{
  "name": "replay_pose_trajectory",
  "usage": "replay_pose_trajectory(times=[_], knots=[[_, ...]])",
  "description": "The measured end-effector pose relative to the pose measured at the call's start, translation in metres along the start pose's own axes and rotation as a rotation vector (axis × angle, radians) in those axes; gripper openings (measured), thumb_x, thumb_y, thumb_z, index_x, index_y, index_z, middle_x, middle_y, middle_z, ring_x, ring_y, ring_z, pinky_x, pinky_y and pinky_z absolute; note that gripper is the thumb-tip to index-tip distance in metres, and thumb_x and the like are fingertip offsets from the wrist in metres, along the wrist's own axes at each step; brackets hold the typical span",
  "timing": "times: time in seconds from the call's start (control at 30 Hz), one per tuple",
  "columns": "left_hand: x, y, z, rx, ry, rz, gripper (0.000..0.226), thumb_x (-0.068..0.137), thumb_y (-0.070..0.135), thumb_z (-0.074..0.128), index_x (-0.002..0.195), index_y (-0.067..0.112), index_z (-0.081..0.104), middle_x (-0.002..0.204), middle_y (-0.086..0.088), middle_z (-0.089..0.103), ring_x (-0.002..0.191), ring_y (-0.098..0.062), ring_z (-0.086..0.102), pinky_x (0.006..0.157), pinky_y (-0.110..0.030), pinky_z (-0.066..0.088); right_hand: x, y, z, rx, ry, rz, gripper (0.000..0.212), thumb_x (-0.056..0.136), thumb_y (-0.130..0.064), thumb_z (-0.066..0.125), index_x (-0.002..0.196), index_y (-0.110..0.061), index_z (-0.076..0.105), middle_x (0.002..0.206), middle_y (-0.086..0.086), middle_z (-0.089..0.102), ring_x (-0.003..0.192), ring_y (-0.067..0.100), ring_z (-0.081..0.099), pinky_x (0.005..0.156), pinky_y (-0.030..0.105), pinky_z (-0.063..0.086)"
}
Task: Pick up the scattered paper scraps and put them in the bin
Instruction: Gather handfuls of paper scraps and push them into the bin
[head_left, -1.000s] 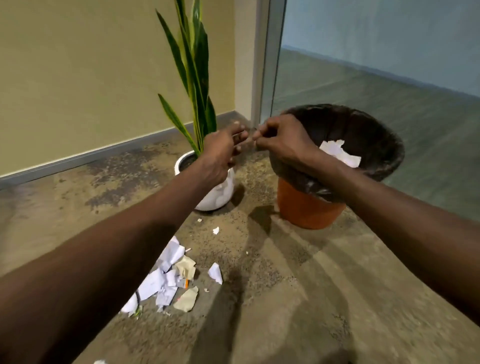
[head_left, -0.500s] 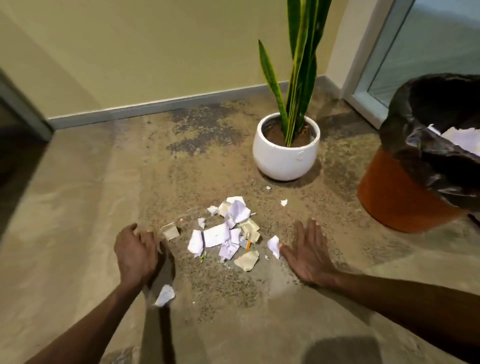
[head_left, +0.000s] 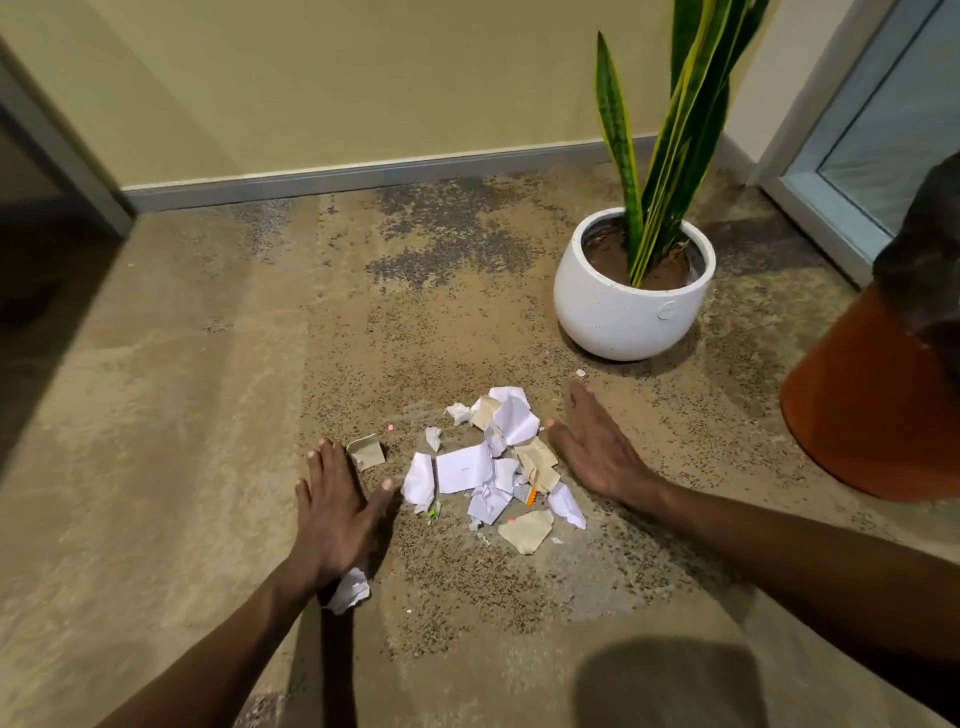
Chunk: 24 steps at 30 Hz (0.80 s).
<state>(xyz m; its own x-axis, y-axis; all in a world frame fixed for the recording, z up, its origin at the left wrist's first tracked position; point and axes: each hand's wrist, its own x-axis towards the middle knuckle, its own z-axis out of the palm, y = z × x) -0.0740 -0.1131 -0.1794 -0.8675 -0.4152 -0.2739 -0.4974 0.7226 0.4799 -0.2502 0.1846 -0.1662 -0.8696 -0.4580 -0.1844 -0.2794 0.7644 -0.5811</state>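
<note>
Both hands flat, fingers straight, holding nothing — left hand (head_left: 332, 512) at 9 o'clock of the scraps (head_left: 493, 467), right hand (head_left: 592, 447) at 3. Scraps piled on floor (head_left: 208, 415); one scrap (head_left: 350, 592) under left wrist. Bin (head_left: 878, 410) at 3 o'clock, pot (head_left: 623, 317) at 1.

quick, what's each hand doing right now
Left hand: open, fingers straight, flat beside the paper scraps, holding nothing.
Right hand: open, fingers straight, holding nothing.
</note>
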Motion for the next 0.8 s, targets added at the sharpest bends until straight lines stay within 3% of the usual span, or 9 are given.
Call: replay_pose_trajectory(times=[0.07, 0.2, 0.33, 0.43, 0.5, 0.57, 0.6, 0.67, 0.8], knots=[[-0.001, 0.002, 0.003, 0.024, 0.007, 0.022, 0.111, 0.071, 0.088, 0.004, 0.15, 0.015, -0.024, 0.154, -0.004, -0.035, 0.142, -0.019, -0.033, 0.115, -0.043, -0.019, 0.011, -0.004, -0.002, 0.015, 0.005, -0.124, 0.075, 0.101, -0.059, 0.032, 0.159, -0.022, 0.004, 0.167, 0.0, 0.003, 0.153, 0.015, 0.005, 0.123, 0.036, 0.011], [0.003, 0.003, 0.001, 0.058, -0.068, 0.003, 0.115, 0.067, 0.09, 0.002, 0.15, 0.016, -0.024, 0.15, -0.001, -0.041, 0.139, -0.018, -0.039, 0.113, -0.042, -0.022, 0.044, -0.005, -0.012, -0.058, -0.011, 0.038, 0.082, 0.098, -0.064, 0.03, 0.159, -0.019, -0.002, 0.167, 0.006, -0.002, 0.154, 0.023, 0.002, 0.125, 0.043, 0.009], [0.005, 0.002, 0.001, 0.088, -0.101, 0.001, 0.116, 0.065, 0.091, 0.001, 0.149, 0.015, -0.025, 0.148, 0.0, -0.045, 0.137, -0.017, -0.042, 0.112, -0.042, -0.024, 0.042, -0.019, -0.001, 0.066, -0.124, -0.169, 0.079, 0.094, -0.072, 0.03, 0.158, -0.031, 0.007, 0.166, -0.001, 0.016, 0.15, 0.018, 0.024, 0.121, 0.045, 0.024], [0.006, 0.001, 0.003, 0.062, -0.072, 0.003, 0.114, 0.067, 0.091, 0.004, 0.149, 0.016, -0.025, 0.151, 0.0, -0.041, 0.138, -0.016, -0.04, 0.111, -0.039, -0.024, 0.059, -0.021, -0.005, -0.091, -0.077, -0.074, 0.082, 0.096, -0.069, 0.025, 0.159, -0.023, 0.001, 0.167, 0.002, 0.002, 0.154, 0.02, 0.008, 0.124, 0.043, 0.012], [0.004, -0.001, 0.003, -0.044, 0.013, 0.001, 0.112, 0.072, 0.089, 0.008, 0.154, 0.015, -0.013, 0.16, -0.004, -0.024, 0.147, -0.021, -0.023, 0.116, -0.042, -0.017, 0.054, -0.025, 0.002, -0.159, -0.162, -0.14, 0.083, 0.096, -0.069, 0.024, 0.159, -0.022, -0.002, 0.167, 0.0, -0.004, 0.153, 0.017, -0.002, 0.124, 0.038, 0.003], [0.007, 0.001, -0.006, -0.22, 0.125, 0.034, 0.101, 0.082, 0.082, 0.016, 0.154, 0.012, 0.009, 0.162, -0.013, 0.012, 0.148, -0.033, 0.014, 0.12, -0.052, 0.011, 0.037, -0.037, 0.014, -0.028, -0.216, -0.261, 0.076, 0.097, -0.067, 0.03, 0.158, -0.026, 0.012, 0.166, -0.003, 0.015, 0.152, 0.016, 0.016, 0.123, 0.037, 0.016], [0.01, 0.004, -0.014, -0.293, 0.169, 0.052, 0.094, 0.086, 0.077, 0.02, 0.153, 0.011, 0.017, 0.158, -0.014, 0.025, 0.142, -0.033, 0.028, 0.116, -0.05, 0.023, 0.032, -0.045, 0.02, 0.076, -0.184, -0.283, 0.07, 0.097, -0.064, 0.035, 0.156, -0.028, 0.022, 0.162, -0.003, 0.028, 0.147, 0.016, 0.029, 0.119, 0.038, 0.026], [0.024, 0.015, -0.028, -0.379, 0.209, 0.06, 0.08, 0.092, 0.065, 0.025, 0.152, 0.012, 0.025, 0.155, -0.01, 0.034, 0.139, -0.028, 0.036, 0.112, -0.036, 0.027, 0.041, -0.058, 0.028, 0.187, -0.064, -0.226, 0.061, 0.099, -0.059, 0.041, 0.151, -0.028, 0.033, 0.155, -0.001, 0.04, 0.14, 0.017, 0.041, 0.114, 0.041, 0.035], [0.052, 0.036, -0.04, -0.397, 0.097, 0.137, 0.073, 0.093, 0.064, 0.023, 0.148, 0.019, 0.04, 0.151, -0.008, 0.043, 0.136, -0.027, 0.041, 0.109, -0.036, 0.03, 0.052, -0.069, 0.039, -0.089, -0.2, -0.245, 0.067, 0.1, -0.059, 0.032, 0.157, -0.027, 0.019, 0.166, 0.001, 0.011, 0.153, 0.019, 0.007, 0.124, 0.05, 0.008]])
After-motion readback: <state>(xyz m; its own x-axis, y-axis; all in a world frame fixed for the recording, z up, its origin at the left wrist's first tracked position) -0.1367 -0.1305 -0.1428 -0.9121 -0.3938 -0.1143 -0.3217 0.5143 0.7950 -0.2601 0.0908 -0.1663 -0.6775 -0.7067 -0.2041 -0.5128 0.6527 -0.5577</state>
